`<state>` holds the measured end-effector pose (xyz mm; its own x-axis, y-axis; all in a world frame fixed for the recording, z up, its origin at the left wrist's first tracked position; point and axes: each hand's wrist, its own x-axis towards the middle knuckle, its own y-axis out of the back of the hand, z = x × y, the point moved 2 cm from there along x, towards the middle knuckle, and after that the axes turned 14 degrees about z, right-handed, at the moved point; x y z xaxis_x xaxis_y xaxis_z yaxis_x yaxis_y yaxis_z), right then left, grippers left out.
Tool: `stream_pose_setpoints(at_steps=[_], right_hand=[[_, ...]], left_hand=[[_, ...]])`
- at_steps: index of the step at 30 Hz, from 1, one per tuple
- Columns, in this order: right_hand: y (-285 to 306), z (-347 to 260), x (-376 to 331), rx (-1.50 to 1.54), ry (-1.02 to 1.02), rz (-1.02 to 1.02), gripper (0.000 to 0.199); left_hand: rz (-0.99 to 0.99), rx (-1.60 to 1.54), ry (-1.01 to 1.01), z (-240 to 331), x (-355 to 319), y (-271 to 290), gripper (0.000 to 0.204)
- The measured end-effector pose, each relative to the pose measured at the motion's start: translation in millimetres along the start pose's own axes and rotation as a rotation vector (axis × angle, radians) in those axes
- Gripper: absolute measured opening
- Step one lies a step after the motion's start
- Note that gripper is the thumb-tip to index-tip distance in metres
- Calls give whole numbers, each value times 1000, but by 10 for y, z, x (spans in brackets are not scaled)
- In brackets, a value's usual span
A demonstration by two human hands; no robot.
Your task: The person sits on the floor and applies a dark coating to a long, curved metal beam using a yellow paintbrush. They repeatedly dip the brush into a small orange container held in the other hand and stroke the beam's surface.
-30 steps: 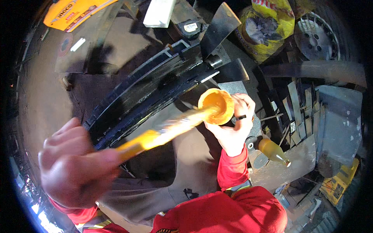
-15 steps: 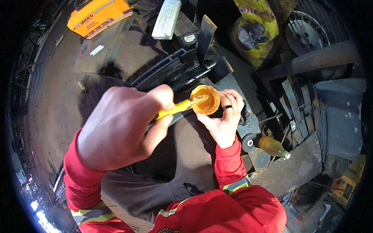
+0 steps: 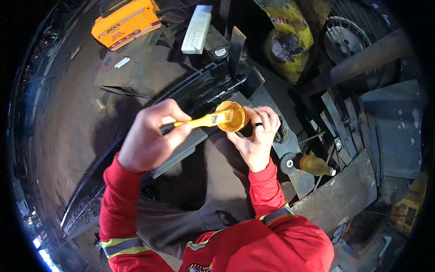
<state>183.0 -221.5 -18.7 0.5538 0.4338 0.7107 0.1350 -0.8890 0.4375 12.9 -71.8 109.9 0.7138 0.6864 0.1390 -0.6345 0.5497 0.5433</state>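
Observation:
My left hand (image 3: pixel 152 136) is closed around the yellow handle of a paintbrush (image 3: pixel 199 122). The brush points to the right, its bristle end inside a small round cup (image 3: pixel 239 128). A yellow-brown coating covers the cup's inner wall, and its mouth tilts toward me. My right hand (image 3: pixel 260 136), with a dark ring on one finger, grips the cup from its right side. Just beyond both hands lies a black, wet-looking metal frame (image 3: pixel 195 93) with upright flat plates. The bristle tips are hard to make out against the coating.
An orange machine (image 3: pixel 129 25) and a white box (image 3: pixel 196 31) stand at the back. Back right are a yellow sack (image 3: pixel 301 47) and a thick pipe (image 3: pixel 362 59). To my right lie a bottle (image 3: pixel 316 166), a grinding disc (image 3: pixel 289 163) and several metal strips (image 3: pixel 340 118).
My left hand has moved down and away from the camera, with the brush now lying flatter across the cup's mouth. The cup and right hand have shifted slightly left in view.

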Motion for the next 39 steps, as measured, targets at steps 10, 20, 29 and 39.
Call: stream_pose_setpoints(at_steps=[10, 20, 29, 39], right_hand=[[93, -175, 65, -147, -74, -81, 63], [106, -355, 40, -192, -86, -153, 60], [142, -415, 32, -122, -71, -155, 56], [170, -459, 224, -114, -103, -138, 58]], left_hand=[[123, -834, 532, -462, -541, 16, 5], [275, -898, 421, -572, -840, -466, 8], [374, -1062, 271, -686, -849, -361, 13], [338, -936, 189, -552, -841, -66, 11]])
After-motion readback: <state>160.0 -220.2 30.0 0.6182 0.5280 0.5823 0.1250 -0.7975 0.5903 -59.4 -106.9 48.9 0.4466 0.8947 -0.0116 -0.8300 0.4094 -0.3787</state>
